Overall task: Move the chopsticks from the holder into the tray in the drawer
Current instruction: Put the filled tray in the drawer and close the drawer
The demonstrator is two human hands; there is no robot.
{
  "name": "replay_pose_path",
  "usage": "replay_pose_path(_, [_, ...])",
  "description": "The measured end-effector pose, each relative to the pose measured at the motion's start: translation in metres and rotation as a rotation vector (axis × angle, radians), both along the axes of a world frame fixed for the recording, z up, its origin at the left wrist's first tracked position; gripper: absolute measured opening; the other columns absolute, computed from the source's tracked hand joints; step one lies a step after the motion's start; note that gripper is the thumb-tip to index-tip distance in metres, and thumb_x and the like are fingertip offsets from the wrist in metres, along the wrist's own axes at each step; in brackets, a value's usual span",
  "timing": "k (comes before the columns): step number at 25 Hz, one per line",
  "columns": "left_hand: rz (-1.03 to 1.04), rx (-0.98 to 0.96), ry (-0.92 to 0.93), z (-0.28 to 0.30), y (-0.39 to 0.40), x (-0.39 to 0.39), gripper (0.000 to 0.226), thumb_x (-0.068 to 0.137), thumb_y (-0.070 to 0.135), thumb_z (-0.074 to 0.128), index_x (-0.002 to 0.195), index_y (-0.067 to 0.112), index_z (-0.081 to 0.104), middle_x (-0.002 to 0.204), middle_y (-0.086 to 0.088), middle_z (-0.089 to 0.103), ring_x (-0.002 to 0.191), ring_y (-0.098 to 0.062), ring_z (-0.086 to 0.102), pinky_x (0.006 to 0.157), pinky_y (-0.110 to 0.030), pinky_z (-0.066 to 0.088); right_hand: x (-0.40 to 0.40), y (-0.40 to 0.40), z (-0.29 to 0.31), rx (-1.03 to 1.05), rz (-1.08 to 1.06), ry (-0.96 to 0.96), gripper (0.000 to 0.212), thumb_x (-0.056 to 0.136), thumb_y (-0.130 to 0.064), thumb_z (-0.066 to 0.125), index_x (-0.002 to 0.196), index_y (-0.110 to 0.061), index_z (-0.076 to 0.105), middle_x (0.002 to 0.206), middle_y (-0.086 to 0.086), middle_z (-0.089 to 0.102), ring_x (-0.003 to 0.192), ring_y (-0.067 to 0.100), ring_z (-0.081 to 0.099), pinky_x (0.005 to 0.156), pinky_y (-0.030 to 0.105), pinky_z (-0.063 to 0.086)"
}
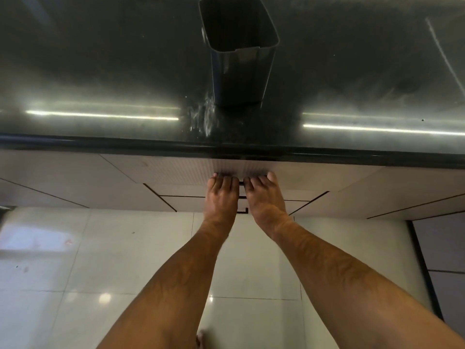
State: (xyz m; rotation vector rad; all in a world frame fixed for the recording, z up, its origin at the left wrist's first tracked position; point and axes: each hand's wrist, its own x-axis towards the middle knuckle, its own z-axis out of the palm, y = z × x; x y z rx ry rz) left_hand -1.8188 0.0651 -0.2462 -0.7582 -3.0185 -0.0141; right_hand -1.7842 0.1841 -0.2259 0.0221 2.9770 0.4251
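I could read no brand, label or writing anywhere, neither on the holder point(240, 51) nor on the cabinet fronts. There was one holder, a dark square container standing upright on the black countertop point(100, 71), far from me and near the middle; I could see no chopsticks in its open top, and the inside was too dark to tell more. The drawer point(191, 172) under the counter edge was pushed in, so its tray and anything in it were hidden from me. I had two hands against that drawer front, side by side and nearly touching. My left hand point(221, 195) pressed it with straight fingers held together, gripping nothing. My right hand point(264, 197) did the same just to the right, fingers flat on the front, thumb out. Below lay one pale tiled floor point(75, 260).
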Motion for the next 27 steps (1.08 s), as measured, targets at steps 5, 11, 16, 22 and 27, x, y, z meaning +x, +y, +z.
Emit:
replay_pose_path(5, [-0.077, 0.122, 0.065, 0.001, 0.004, -0.025, 0.060, 0.071, 0.012, 0.090, 0.126, 0.006, 0.068, 0.128, -0.016, 0.070, 0.124, -0.032, 0.064, 0.112, -0.048, 0.046, -0.023, 0.004, 0.000, -0.039, -0.007, 0.150, 0.047, 0.088, -0.017, 0.077, 0.133, -0.011, 0.065, 0.136, 0.005, 0.067, 0.136, 0.028, 0.055, 0.121, 0.042, 0.035])
replay_pose_path(11, [-0.128, 0.161, 0.068, -0.005, 0.001, -0.030, 0.044, 0.074, 0.011, 0.088, 0.114, 0.007, 0.072, 0.117, -0.014, 0.074, 0.117, -0.029, 0.069, 0.109, -0.046, 0.050, -0.024, 0.004, -0.001, -0.031, -0.023, 0.169, 0.046, 0.080, -0.020, 0.085, 0.123, -0.012, 0.072, 0.126, 0.005, 0.073, 0.128, 0.025, 0.062, 0.117, 0.041, 0.041])
replay_pose_path(16, [-0.087, 0.133, -0.011, 0.007, 0.001, -0.031, 0.045, 0.076, 0.011, 0.086, 0.119, 0.011, 0.071, 0.123, -0.011, 0.072, 0.121, -0.026, 0.066, 0.112, -0.043, 0.046, -0.024, -0.005, 0.007, -0.023, -0.098, 0.123, 0.045, 0.080, -0.021, 0.085, 0.123, -0.014, 0.071, 0.126, 0.005, 0.072, 0.126, 0.026, 0.062, 0.116, 0.040, 0.040])
replay_pose_path(22, [-0.063, 0.064, -0.145, 0.007, -0.008, -0.021, 0.083, 0.090, 0.004, 0.064, 0.160, 0.013, 0.019, 0.166, -0.013, 0.023, 0.155, -0.029, 0.018, 0.122, -0.040, -0.006, -0.019, 0.000, 0.021, -0.120, -0.107, -0.118, 0.074, 0.093, -0.020, 0.065, 0.157, -0.013, 0.029, 0.165, 0.011, 0.029, 0.154, 0.031, 0.023, 0.126, 0.045, 0.007])
replay_pose_path(27, [-0.015, 0.157, -0.084, 0.026, -0.020, 0.009, 0.079, 0.096, 0.014, 0.053, 0.161, 0.008, 0.007, 0.169, -0.015, 0.012, 0.157, -0.029, 0.005, 0.122, -0.043, -0.010, 0.018, -0.005, 0.040, -0.292, -0.103, -0.051, 0.080, 0.100, -0.025, 0.059, 0.161, -0.010, 0.009, 0.169, 0.016, 0.014, 0.156, 0.034, 0.013, 0.125, 0.047, 0.011])
